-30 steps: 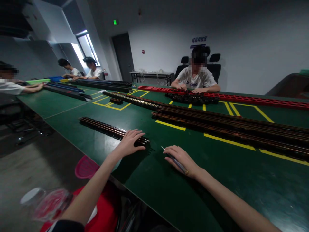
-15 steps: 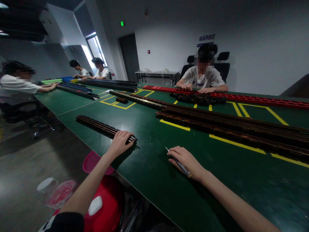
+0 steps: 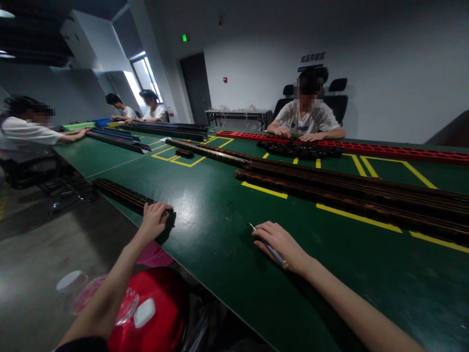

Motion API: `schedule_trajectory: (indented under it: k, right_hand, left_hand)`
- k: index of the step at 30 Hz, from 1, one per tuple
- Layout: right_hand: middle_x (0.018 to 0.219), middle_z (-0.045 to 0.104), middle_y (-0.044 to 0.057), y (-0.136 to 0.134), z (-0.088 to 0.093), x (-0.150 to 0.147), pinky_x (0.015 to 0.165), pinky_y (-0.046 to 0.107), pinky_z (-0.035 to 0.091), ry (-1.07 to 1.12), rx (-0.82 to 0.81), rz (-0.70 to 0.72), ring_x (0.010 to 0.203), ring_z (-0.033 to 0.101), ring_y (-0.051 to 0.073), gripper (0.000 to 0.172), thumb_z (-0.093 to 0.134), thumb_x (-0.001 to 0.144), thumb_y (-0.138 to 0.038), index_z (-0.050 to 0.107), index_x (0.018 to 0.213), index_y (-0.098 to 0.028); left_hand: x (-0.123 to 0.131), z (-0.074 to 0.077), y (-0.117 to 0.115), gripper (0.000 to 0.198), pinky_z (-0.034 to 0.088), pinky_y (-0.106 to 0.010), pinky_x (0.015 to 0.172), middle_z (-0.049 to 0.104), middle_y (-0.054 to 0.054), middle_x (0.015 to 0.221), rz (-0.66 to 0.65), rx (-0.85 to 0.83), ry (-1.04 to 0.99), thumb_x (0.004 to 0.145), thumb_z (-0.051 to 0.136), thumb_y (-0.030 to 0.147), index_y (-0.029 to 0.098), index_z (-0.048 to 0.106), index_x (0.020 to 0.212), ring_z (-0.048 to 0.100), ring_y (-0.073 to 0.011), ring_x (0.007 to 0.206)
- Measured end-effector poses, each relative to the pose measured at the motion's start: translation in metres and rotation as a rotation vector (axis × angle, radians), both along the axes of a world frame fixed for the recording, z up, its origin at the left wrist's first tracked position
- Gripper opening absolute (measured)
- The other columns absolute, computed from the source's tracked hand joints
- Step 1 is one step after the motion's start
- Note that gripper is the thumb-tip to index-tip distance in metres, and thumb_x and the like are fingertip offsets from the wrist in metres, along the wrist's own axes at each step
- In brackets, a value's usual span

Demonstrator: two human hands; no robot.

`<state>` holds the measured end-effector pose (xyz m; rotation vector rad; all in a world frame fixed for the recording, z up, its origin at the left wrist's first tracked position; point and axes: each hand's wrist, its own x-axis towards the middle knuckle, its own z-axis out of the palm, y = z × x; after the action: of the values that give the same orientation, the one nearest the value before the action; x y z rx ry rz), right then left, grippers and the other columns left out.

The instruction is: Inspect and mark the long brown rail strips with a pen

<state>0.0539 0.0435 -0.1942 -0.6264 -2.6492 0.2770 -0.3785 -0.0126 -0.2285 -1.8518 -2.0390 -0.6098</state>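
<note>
My left hand lies over the near end of a short bundle of dark, brown-striped rails at the table's front-left edge, fingers curled on it. My right hand rests on the green table, its fingers closed round thin metal tweezers whose tip points up and left. The two hands are well apart.
Long dark rails run across the table past yellow floor-style markings. A red perforated strip lies beyond, where a person in a white shirt sits. Other people sit at the far left. A red stool and a pink basket are below the edge.
My left hand has slid the short rail bundle leftward along the table's front edge. My right hand with the tweezers has stayed put.
</note>
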Motion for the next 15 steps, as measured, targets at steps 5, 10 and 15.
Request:
schedule_trajectory:
  k: [5, 10, 15]
  right_hand:
    - [0.113, 0.066, 0.009, 0.0, 0.002, 0.0, 0.087, 0.037, 0.05, -0.017, -0.009, 0.001, 0.102, 0.061, 0.02, 0.023, 0.045, 0.095, -0.028, 0.062, 0.107, -0.018]
    - [0.115, 0.065, 0.009, -0.001, 0.002, 0.0, 0.089, 0.038, 0.05, -0.019, -0.019, -0.007, 0.105, 0.06, 0.021, 0.022, 0.046, 0.094, -0.027, 0.062, 0.107, -0.019]
    - [0.114, 0.066, 0.009, -0.001, -0.001, -0.001, 0.087, 0.038, 0.051, -0.007, 0.004, -0.005, 0.103, 0.061, 0.02, 0.021, 0.047, 0.094, -0.027, 0.062, 0.107, -0.019]
  left_hand:
    - [-0.01, -0.007, -0.014, 0.028, 0.024, -0.061, 0.106, 0.066, -0.011, 0.107, 0.011, 0.0, -0.062, 0.076, 0.039, 0.023, 0.022, 0.061, 0.094, 0.056, -0.0303, 0.108]
    - [-0.003, 0.0, -0.017, 0.028, 0.028, -0.061, 0.104, 0.066, -0.011, 0.106, 0.015, 0.005, -0.031, 0.076, 0.039, 0.02, 0.022, 0.061, 0.094, 0.056, -0.0305, 0.109]
    - [0.003, 0.011, -0.015, 0.029, 0.031, -0.065, 0.101, 0.065, -0.012, 0.107, 0.062, -0.009, -0.036, 0.076, 0.039, 0.018, 0.022, 0.062, 0.094, 0.056, -0.0326, 0.111]
